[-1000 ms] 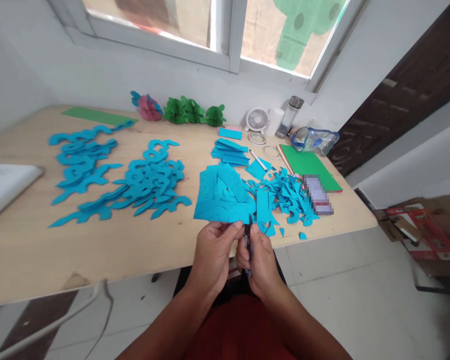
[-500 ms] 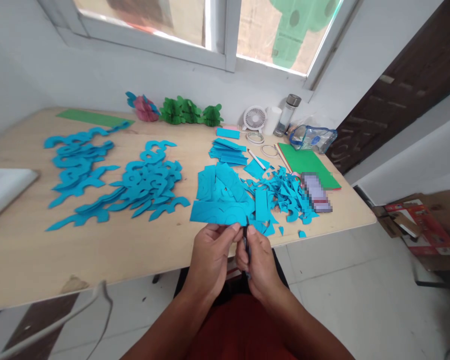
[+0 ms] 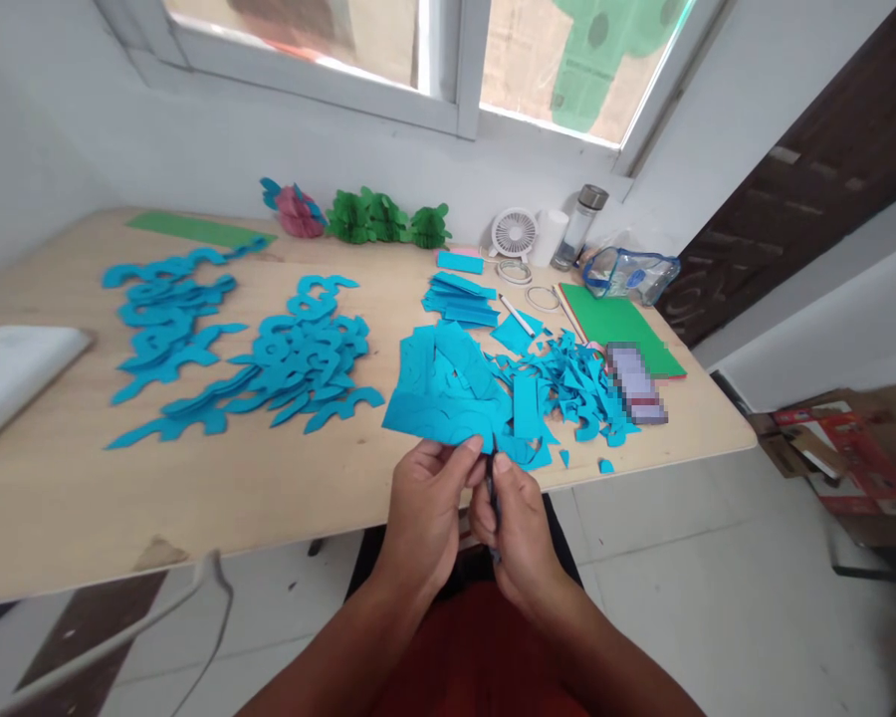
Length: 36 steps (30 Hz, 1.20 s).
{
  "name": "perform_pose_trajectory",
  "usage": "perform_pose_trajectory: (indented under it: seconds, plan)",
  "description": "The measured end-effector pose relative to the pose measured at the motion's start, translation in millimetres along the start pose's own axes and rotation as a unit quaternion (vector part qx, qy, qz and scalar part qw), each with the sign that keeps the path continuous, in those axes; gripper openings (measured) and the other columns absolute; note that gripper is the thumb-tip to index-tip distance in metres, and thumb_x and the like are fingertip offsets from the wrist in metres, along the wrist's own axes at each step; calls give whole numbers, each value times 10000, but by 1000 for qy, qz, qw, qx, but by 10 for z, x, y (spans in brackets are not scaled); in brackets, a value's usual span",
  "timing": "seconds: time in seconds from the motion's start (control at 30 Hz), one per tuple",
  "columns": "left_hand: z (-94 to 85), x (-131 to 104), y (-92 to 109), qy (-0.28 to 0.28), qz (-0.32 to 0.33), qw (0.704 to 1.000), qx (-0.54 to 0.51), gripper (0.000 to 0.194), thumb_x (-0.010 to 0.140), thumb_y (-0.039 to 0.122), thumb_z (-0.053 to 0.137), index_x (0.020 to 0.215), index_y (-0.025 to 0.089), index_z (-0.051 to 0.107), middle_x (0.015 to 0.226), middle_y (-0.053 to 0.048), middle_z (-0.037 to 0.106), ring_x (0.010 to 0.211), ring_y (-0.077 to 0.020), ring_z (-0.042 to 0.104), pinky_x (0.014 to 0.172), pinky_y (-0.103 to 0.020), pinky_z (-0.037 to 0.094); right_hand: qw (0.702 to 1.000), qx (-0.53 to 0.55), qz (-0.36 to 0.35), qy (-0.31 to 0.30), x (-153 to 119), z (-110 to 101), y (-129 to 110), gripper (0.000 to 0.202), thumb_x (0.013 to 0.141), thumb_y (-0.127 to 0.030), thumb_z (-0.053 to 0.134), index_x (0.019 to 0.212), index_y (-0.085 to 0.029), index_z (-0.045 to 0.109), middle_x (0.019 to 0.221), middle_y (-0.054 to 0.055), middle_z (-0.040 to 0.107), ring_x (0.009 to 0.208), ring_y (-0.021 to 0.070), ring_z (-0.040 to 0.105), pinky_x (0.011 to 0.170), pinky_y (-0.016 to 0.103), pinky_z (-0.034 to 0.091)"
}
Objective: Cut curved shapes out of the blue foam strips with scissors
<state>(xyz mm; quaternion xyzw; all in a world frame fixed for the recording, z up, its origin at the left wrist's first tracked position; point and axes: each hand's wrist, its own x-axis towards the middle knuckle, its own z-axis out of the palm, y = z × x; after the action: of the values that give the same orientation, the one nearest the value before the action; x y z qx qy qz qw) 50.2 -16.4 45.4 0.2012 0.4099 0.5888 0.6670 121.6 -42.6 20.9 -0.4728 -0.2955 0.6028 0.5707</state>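
Note:
My left hand [image 3: 433,498] pinches the lower edge of a blue paper strip [image 3: 425,416] between thumb and fingers. Curved outlines show on the strip. Closed around dark-handled scissors [image 3: 494,493] is my right hand [image 3: 519,513], with the blades pointing away from me at the strip's right end. Both hands are close together at the table's front edge. Behind the strip lies a pile of blue paper pieces [image 3: 455,358]. Blue scraps [image 3: 571,373] are heaped to the right. On the left are two piles of wavy blue cutouts [image 3: 291,349], [image 3: 168,304].
Folded blue paper [image 3: 463,299], a white pen [image 3: 517,315], a small fan [image 3: 514,233], a bottle [image 3: 580,227] and a clear pouch [image 3: 631,274] stand or lie at the back right. Green sheets [image 3: 616,324] and a blurred-out phone-like object [image 3: 634,383] are right. Paper decorations [image 3: 365,217] line the wall.
The blue strip's left end has tilted, and its right part sits lower by the scissors. Both hands keep their grips. The whole view has shifted slightly.

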Motion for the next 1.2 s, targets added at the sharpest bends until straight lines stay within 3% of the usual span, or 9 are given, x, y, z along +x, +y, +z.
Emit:
perform_pose_trajectory:
  seconds: [0.4, 1.2]
  plan:
    - [-5, -24, 19, 8, 2, 999, 41, 95, 644, 184, 722, 619, 154, 635, 545, 29, 579, 524, -92, 492, 542, -203, 444, 1000, -3, 6, -10, 6, -8, -67, 566, 848, -582, 510, 453, -192, 402, 359, -77, 317, 315, 53, 238, 332, 207, 135]
    - [-6, -64, 38, 13, -13, 999, 40, 189, 625, 230, 734, 557, 163, 571, 482, 43, 506, 463, -84, 437, 477, -208, 395, 1000, -8, 13, -3, -54, -2, -49, 543, 836, -593, 523, 486, -195, 409, 361, -84, 333, 313, 52, 252, 334, 204, 150]
